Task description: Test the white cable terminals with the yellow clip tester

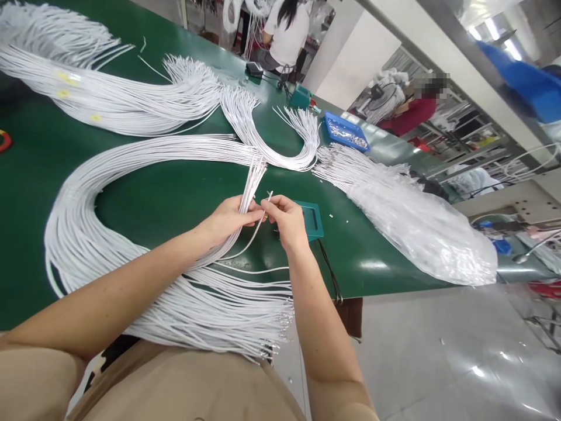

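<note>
The left hand (232, 217) is closing loosely around a slim bunch of white cables (250, 188), whose ends are pointing up and away from the person's body. The right hand (287, 221) is pinching a single white cable (258, 227) near its upper end, with thumb and forefinger nearly meeting; the left thumb is reaching across toward the same spot. Both hands are working close together above the green tabletop (175, 196), and the held cables are running down behind the left hand toward the large curved cable bundle (72, 204).

That bundle is bending round on the left, and its near ends are fanning out below the forearms, by the table's near edge. A teal fixture (314, 220) is sitting just beyond the right hand, partly hidden by it. Farther back, a U-shaped cable bundle (280, 158) is lying near a blue tray (346, 132) holding small pieces. A cable bundle with yellow marks (109, 102) is stretching across the far left, and a plastic-wrapped cable bundle (412, 219) is resting on the right. Beyond the table, a person in a white top (287, 35) and a person in a dark red top (412, 114) are showing.
</note>
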A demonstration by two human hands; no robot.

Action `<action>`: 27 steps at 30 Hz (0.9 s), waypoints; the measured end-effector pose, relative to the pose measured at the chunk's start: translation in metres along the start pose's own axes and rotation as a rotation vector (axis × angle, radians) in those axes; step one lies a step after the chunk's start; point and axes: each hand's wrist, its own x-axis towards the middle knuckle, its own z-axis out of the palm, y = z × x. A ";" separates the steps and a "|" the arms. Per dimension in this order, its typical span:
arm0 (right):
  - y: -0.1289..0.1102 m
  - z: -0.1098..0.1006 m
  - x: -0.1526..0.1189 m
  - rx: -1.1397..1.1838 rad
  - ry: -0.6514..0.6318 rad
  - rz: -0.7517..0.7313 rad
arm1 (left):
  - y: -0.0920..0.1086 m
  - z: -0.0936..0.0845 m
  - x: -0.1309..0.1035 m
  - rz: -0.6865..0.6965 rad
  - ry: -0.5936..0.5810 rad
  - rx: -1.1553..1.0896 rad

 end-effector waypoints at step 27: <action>0.026 0.018 0.008 0.164 0.111 0.033 | -0.005 -0.017 0.011 0.086 0.063 0.357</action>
